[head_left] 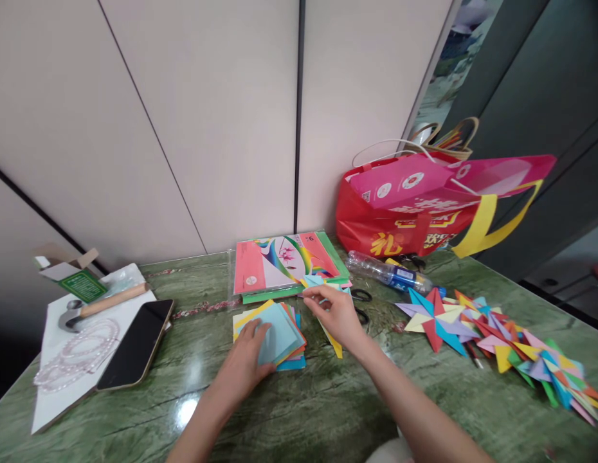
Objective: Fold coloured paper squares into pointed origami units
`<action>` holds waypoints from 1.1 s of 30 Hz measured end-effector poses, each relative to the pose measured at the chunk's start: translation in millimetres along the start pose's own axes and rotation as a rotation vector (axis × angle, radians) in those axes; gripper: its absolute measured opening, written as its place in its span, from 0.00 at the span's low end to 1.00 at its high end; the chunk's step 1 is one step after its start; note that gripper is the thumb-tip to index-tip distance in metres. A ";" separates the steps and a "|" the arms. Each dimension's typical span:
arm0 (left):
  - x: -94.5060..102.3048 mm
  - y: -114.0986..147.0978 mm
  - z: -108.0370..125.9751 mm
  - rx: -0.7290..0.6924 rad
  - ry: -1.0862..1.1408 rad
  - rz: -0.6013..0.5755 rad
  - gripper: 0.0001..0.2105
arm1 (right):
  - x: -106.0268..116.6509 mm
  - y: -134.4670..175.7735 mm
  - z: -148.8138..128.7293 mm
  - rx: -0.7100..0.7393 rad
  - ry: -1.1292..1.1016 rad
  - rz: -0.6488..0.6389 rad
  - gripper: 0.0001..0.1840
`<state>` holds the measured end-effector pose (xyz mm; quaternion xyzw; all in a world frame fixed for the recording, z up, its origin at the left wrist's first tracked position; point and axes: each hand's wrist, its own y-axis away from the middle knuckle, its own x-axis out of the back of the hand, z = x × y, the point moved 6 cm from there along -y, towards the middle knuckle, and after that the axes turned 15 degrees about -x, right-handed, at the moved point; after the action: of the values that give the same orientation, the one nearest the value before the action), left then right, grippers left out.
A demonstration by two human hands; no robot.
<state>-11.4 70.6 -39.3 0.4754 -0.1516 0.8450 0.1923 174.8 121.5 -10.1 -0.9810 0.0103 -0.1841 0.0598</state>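
My left hand (253, 354) rests on a loose stack of square coloured paper (280, 334), its fingers stretched over the light blue top sheet and the thumb apart at the near edge. Over the stack's right side, my right hand (335, 312) has its thumb and fingers drawn together in a pinch; whatever is between the tips is too small to tell. A light blue folded paper piece (313, 281) shows just beyond those fingertips. Under the same hand, a yellow paper piece (336, 346) sticks out. Black-handled scissors (362, 296) lie partly hidden right of it.
Behind the stack lies a packet of coloured paper (251, 267). A plastic bottle (395, 273), a red bag (376, 225) and several folded paper stars (434, 318) are at right. At left are a phone (137, 347), a hammer (110, 299), beads (81, 354) and a small box (80, 283).
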 end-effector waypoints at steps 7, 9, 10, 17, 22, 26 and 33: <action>-2.1 -0.4 0.0 -0.056 0.010 -0.005 0.26 | -35.5 7.0 23.1 -0.290 -0.238 -0.336 0.06; -2.4 -0.5 -3.0 -0.045 0.024 0.001 0.25 | -37.8 7.6 29.3 -0.318 -0.242 -0.353 0.05; -2.2 -0.6 -4.2 -0.036 0.032 0.005 0.24 | -38.4 7.8 32.0 -0.329 -0.243 -0.357 0.04; -1.3 -4.1 -5.8 0.029 0.014 -0.042 0.26 | -46.8 12.9 38.5 -0.364 -0.198 -0.452 0.10; 0.5 -4.9 -9.4 0.033 0.083 0.050 0.21 | -49.2 13.7 35.4 -0.288 -0.050 -0.402 0.14; 3.0 -4.0 -9.9 0.033 0.177 0.122 0.20 | -54.9 16.1 35.6 -0.278 -0.020 -0.388 0.12; 4.6 -2.2 -12.5 0.090 0.271 0.162 0.21 | -71.1 24.6 39.7 -0.405 -0.245 -0.494 0.01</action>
<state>-21.8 78.8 -41.4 0.3513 -0.1243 0.9201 0.1207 122.9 104.6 -75.4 -0.9607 -0.1985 -0.0679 -0.1819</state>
